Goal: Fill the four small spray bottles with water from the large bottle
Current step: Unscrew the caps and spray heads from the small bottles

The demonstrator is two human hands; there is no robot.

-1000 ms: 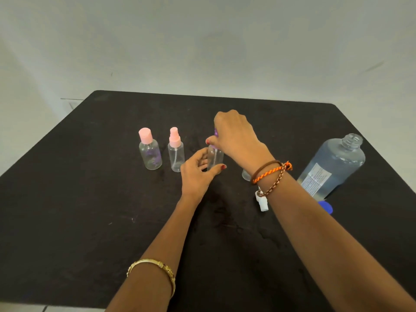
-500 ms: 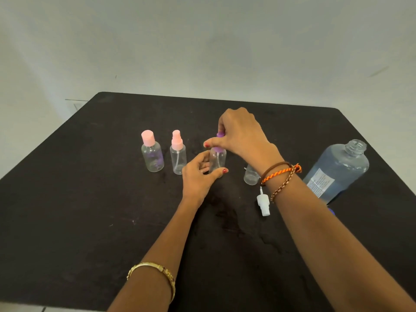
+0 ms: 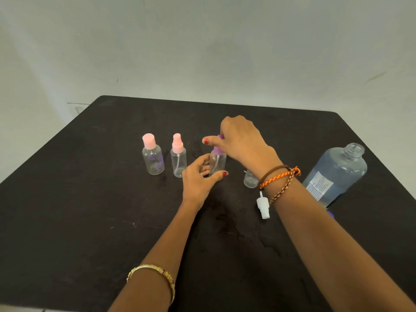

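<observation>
Head view looks down on a row of small clear plastic bottles. The left hand curls its fingers and thumb round the body of the small clear spray bottle with the purple pump top, which stands upright mid-table, while the right hand pinches that purple top from above, probably twisting it, though whether on or off cannot be told. To the left stand a clear bottle with a pink flip cap and a clear bottle with a pink spray head, both capped. Right of the held bottle, partly behind the right wrist, a fourth small clear bottle stands open, its white spray pump lying nearby. The large clear bottle with a white label stands uncapped to the right, nearly full, with a blue cap peeking out at its base. None of the small bottles shows obvious water, so I judge the filling is mostly ahead. Everything rests on a matt black tabletop, lightly scuffed, set against a plain pale wall.
</observation>
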